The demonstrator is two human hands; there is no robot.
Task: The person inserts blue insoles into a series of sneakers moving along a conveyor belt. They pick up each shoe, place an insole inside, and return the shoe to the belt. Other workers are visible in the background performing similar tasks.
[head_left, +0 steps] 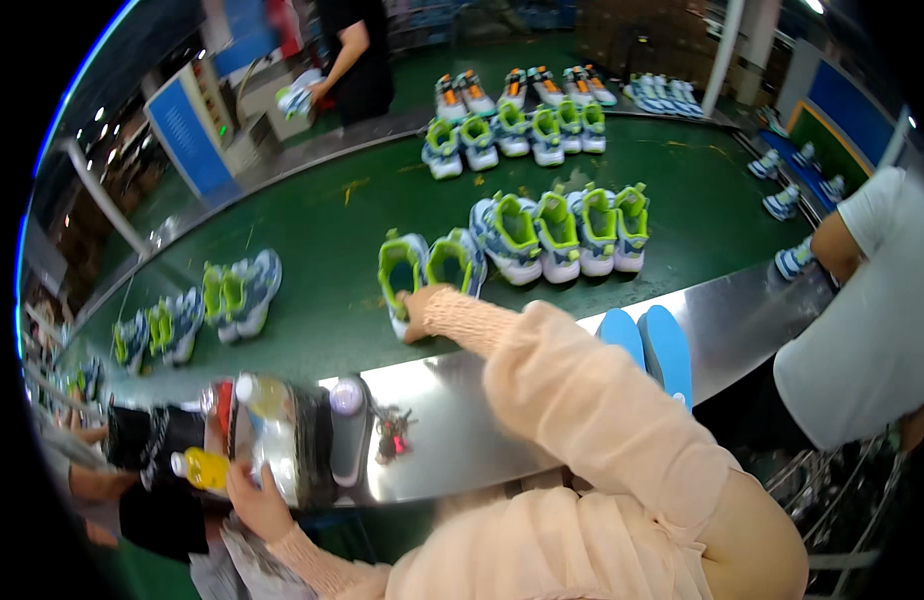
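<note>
My right hand (419,312) reaches across the metal table edge and closes on the heel of a sneaker (400,262) with a lime-green lining. Its mate (456,262) stands close beside it on the right, also upright with the lining showing. Down at the lower left, my left hand (259,502) has its fingers apart and holds nothing I can see. It is beside a yellow bottle (204,468) and a clear plastic container with dark sides (280,450).
Several matching sneakers (557,235) stand on the green belt (332,215), with more at left and behind. Blue insoles (667,350) and keys (392,435) lie on the metal edge (452,400). A person in a white shirt (862,320) is at right; another person (357,60) works across the belt.
</note>
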